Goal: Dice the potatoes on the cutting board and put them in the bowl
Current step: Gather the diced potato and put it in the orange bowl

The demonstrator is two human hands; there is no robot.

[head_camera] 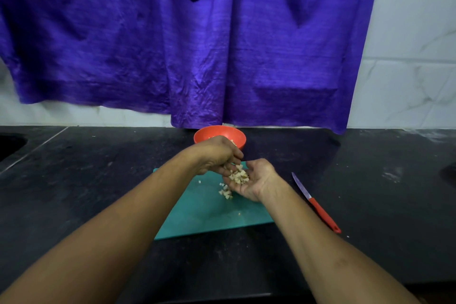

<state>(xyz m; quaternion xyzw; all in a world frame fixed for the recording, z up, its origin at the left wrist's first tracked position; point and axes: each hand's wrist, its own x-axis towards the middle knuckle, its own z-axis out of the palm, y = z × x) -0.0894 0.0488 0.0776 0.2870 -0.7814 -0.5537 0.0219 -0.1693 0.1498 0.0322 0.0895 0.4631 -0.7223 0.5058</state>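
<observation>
The right hand [251, 180] is palm up over the board [204, 212], its fingers [230, 186] half curled like a cup, holding small pale potato bits [238, 175]. The left hand [217, 153] bends its fingers [234, 155] down onto those bits; I cannot tell if they pinch any. A few bits lie in a pile [225, 192] on the flat green board. The round orange bowl [209, 134] sits behind the left hand on the dark, speckled desk [98, 168]. A red-handled knife [315, 202] lies right of the board.
</observation>
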